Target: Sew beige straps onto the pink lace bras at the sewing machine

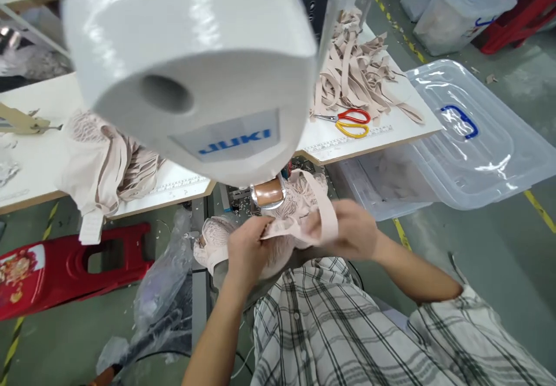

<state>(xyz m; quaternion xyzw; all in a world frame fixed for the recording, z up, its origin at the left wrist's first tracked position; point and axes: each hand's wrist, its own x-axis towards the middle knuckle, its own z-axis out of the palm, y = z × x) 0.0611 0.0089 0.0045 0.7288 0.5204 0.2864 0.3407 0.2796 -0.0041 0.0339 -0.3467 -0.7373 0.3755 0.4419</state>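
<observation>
A pale pink lace bra [218, 234] lies under the head of a white JUKI sewing machine [208, 84], whose body hides the stitching area. Fingers of my left hand [248, 248] are closed on the bra's edge, just in front of the machine's copper-coloured guard [268, 192]. To the right, my right hand [351, 229] is slightly blurred and closed around part of the same bra. A loose pink strap [326, 206] arches up in front of its fingers. Both hands are close together, with the fabric stretched between them.
Red-and-yellow-handled scissors [347, 120] and a heap of pink straps [354, 73] lie on the right tabletop. Stacked bras [115, 166] hang over the left table edge. A clear lidded bin [486, 142] stands at right; a red stool [121, 252] is at left.
</observation>
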